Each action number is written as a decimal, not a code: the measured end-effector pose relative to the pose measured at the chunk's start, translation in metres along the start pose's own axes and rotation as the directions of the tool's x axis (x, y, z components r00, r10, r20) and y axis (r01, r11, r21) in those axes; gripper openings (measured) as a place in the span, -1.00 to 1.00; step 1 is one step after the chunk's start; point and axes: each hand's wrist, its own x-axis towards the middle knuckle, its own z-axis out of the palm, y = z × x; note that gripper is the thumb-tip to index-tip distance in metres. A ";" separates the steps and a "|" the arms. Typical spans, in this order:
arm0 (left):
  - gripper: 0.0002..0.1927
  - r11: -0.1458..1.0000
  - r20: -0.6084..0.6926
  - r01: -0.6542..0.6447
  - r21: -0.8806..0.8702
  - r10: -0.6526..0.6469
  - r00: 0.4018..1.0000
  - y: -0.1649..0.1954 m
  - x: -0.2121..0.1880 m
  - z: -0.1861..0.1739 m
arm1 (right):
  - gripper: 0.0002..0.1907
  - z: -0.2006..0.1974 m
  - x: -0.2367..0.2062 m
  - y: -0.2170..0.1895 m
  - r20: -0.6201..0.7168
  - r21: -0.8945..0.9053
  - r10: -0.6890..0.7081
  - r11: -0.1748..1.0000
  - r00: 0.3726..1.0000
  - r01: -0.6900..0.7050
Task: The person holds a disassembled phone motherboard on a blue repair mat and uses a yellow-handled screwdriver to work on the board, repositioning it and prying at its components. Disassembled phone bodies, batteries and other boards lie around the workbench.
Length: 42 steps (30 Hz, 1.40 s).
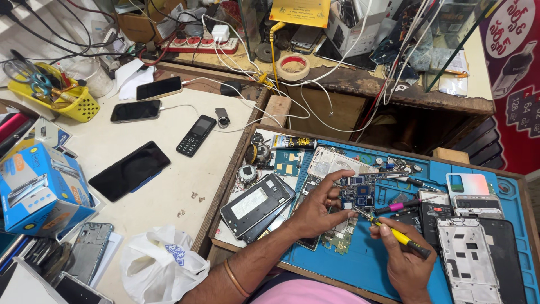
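- Working a screw or small part on a blue circuit board (358, 195), by the look of it: the tool tip sits at the board's 5 o'clock corner
- The board lies on the blue repair mat (371, 262), at about 3 o'clock from the dark phone housing (256, 204) and 9 o'clock from the pink-handled screwdriver (400, 206)
- The left hand (315, 213) pins the board down; its fingers (332, 191) are curled and spread over the board's left edge, pressing rather than gripping shut
- The right hand (402, 260) is clenched around a yellow-handled screwdriver (396, 236), held like a pen, shaft slanting toward 10 o'clock
- Whether the tip is seated in a screw head is too small to tell
- I judge the next move needs a steady, upright tip and light twisting, with the left fingers keeping the board from sliding on the mat
- A white phone frame (466, 256) lies at 3 o'clock of the right hand, near but apart
- At 9 o'clock, off the mat, several dark phones (130, 170) rest on the pale table (169, 208)
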 end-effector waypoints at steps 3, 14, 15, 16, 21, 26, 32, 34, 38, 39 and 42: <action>-0.14 1.000 -0.001 0.014 0.005 -0.014 1.000 0.003 0.001 0.001 | -0.76 -0.001 0.002 0.000 0.006 0.026 0.019 0.999 1.000 -0.019; -0.14 1.000 -0.054 -0.008 -0.013 0.007 0.998 0.001 -0.004 0.002 | -0.79 0.001 -0.006 -0.005 -0.061 -0.071 -0.042 0.997 0.997 0.038; -0.13 1.000 -0.076 0.002 -0.014 -0.003 0.997 0.000 -0.003 0.002 | -0.79 0.001 -0.006 -0.006 -0.073 -0.092 -0.064 0.994 0.995 0.057; -0.13 0.999 -0.100 -0.010 -0.034 0.007 0.995 0.000 -0.002 0.001 | -0.80 0.002 -0.005 -0.006 -0.091 -0.060 -0.083 0.995 0.992 0.078; -0.12 0.991 -0.227 -0.058 -0.119 0.030 0.974 -0.002 0.003 0.000 | -0.82 0.004 -0.011 -0.009 -0.122 -0.037 -0.135 0.991 0.983 0.132; -0.17 0.970 -0.283 -0.076 -0.231 0.008 0.959 -0.004 0.005 -0.003 | -0.79 0.006 -0.012 -0.010 -0.111 -0.037 -0.102 0.994 0.989 0.099; -0.29 0.940 -0.301 -0.094 -0.328 -0.009 0.954 -0.007 0.006 -0.003 | -0.78 0.008 -0.013 -0.013 -0.111 -0.046 -0.114 0.993 0.987 0.109; -0.30 0.944 -0.300 -0.094 -0.318 -0.006 0.954 -0.008 0.005 -0.003 | -0.78 0.008 -0.014 -0.014 -0.106 -0.069 -0.117 0.991 0.987 0.110; -0.31 0.940 -0.305 -0.099 -0.327 -0.006 0.952 -0.010 0.003 -0.002 | -0.79 0.008 -0.016 -0.014 -0.102 -0.082 -0.120 0.990 0.988 0.112; -0.31 0.938 -0.306 -0.100 -0.333 -0.007 0.952 -0.010 0.004 -0.002 | -0.79 0.008 -0.017 -0.014 -0.104 -0.075 -0.117 0.991 0.988 0.109; -0.30 0.935 -0.302 -0.086 -0.344 -0.024 0.953 -0.011 0.003 -0.003 | -0.79 0.009 -0.018 -0.014 -0.102 -0.088 -0.124 0.989 0.987 0.115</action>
